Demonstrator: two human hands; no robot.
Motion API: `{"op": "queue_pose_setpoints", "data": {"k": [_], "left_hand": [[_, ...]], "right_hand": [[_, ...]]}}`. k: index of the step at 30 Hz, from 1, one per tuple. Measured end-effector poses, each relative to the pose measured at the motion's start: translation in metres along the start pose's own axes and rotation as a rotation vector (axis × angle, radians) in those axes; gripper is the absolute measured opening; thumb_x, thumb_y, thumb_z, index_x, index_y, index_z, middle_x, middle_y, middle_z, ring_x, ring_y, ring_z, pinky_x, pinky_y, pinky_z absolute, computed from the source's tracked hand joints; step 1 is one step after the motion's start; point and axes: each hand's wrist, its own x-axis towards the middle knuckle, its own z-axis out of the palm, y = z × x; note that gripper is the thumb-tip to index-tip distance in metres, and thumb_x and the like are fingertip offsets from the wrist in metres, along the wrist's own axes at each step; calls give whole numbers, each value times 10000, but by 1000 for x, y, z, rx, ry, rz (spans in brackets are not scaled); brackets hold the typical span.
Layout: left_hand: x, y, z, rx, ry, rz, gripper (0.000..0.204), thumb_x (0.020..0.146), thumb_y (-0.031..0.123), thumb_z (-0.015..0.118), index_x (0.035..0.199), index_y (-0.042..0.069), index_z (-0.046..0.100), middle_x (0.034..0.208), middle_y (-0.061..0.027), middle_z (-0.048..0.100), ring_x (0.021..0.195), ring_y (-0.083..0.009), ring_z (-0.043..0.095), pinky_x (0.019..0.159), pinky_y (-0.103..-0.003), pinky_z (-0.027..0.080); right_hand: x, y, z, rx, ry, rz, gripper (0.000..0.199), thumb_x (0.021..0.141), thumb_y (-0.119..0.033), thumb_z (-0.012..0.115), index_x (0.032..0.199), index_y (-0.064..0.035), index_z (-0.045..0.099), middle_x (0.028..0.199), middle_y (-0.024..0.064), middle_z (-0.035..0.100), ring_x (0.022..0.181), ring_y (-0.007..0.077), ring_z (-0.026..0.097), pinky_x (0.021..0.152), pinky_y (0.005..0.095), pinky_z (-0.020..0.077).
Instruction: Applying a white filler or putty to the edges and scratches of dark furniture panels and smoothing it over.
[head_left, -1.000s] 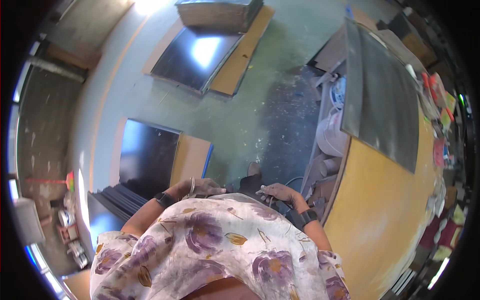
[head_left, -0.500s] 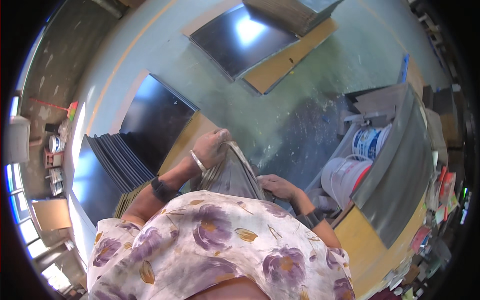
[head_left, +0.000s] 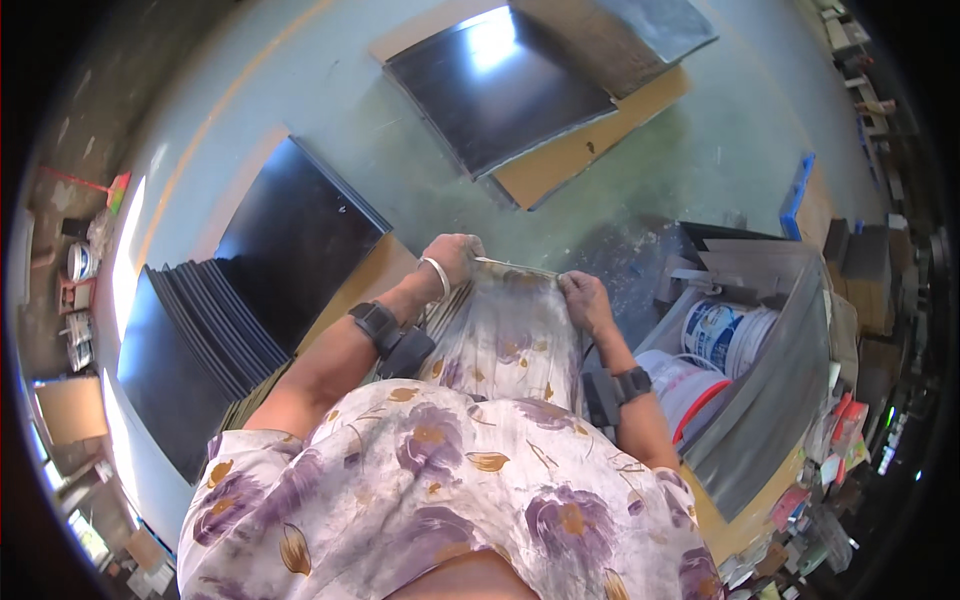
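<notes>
both hands hold one thin panel between them by its far edge. the left hand point(head_left: 452, 256) is closed on the far left corner of the panel point(head_left: 505, 335), a bangle on the wrist and a dark band further up the forearm. the right hand point(head_left: 586, 300) pinches the far right corner, fingers curled over the edge, with a dark band on that wrist too. the panel is glossy and mirrors the flowered dress point(head_left: 430, 480), and it tilts up from the person's lap toward the floor point(head_left: 300, 80).

on the floor, at the left, a fanned stack of dark sheets point(head_left: 200, 330) lies on brown board, with one black sheet point(head_left: 300, 235) on top. near the far edge of the floor another black sheet point(head_left: 495, 85) rests on a board. just right of the right hand stand white buckets point(head_left: 725, 335) beside a grey slanted sheet point(head_left: 790, 400).
</notes>
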Motion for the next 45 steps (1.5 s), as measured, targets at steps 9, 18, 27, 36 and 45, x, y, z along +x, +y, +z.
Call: {"op": "queue_pose_setpoints", "data": {"k": [9, 18, 27, 36, 45], "left_hand": [[18, -39, -56, 18, -434, -252, 603, 654, 317, 740, 1144, 26, 541, 1022, -139, 606, 913, -200, 589, 781, -284, 474], [30, -77, -82, -218, -282, -576, 645, 701, 282, 714, 1211, -14, 454, 1023, -152, 614, 904, -203, 602, 794, -309, 483], [38, -7, -106, -401, 26, -482, 265, 825, 148, 607, 1030, -18, 590, 934, -89, 629, 891, -142, 586, 812, -293, 465], [-51, 165, -214, -540, -116, 383, 493, 735, 354, 684, 1055, 18, 519, 836, -85, 609, 688, -238, 609, 574, -318, 501], [-83, 130, -220, -702, 280, 482, 129, 812, 142, 588, 789, 26, 536, 689, -73, 536, 566, -230, 540, 485, -282, 446]], "right_hand": [[68, -21, -67, 337, -276, 134, 294, 896, -215, 495, 1113, -20, 528, 761, 41, 578, 629, 99, 547, 517, 240, 459], [150, 31, -49, -878, -525, -507, 356, 837, -186, 536, 1184, -105, 518, 1096, 160, 578, 972, 225, 583, 840, 360, 446], [321, -43, -54, -77, -362, -454, 266, 813, -95, 519, 1063, -26, 576, 746, 113, 617, 681, 156, 599, 629, 281, 473], [277, -117, 21, -528, -983, -602, 301, 796, -181, 528, 1079, -93, 576, 934, 192, 614, 900, 360, 568, 787, 414, 450], [233, -149, 47, -720, -987, -640, 315, 793, -169, 518, 1088, -76, 572, 994, 205, 592, 944, 359, 550, 825, 407, 428]]}}
